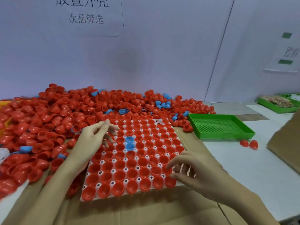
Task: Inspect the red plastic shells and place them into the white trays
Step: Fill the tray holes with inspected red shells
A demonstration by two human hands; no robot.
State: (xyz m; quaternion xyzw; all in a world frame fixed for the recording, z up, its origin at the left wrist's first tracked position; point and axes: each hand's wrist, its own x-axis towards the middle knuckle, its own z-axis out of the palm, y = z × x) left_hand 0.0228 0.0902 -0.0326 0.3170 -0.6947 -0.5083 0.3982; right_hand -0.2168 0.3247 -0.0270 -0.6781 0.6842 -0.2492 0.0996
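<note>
So from the head cam I'm looking down at the white tray sitting on a flattened sheet of cardboard on the bench, and it's nearly full of red shells seated open side up in their pockets, with two blue shells stuck in the grid near the middle and one bare white pocket up at the far right corner. The left hand hangs over the tray's left edge with its fingers spread and loosely bent, thumb sticking up, and as far as I can see nothing is pinched in it; the nearest shells in the tray lie right under those fingertips, but I can't tell if they're touching. The right hand is at the tray's near right corner, fingers fanned out and reaching left, with the tips over the last couple of red shells in that corner; it isn't gripping anything that I can make out. Behind and left of the tray there's a huge loose pile of red shells with a few blue ones mixed in, running right up to the tray's far edge. A green perforated tray sits just right of the pile, and two stray red shells lie on the bench just in front of it.
</note>
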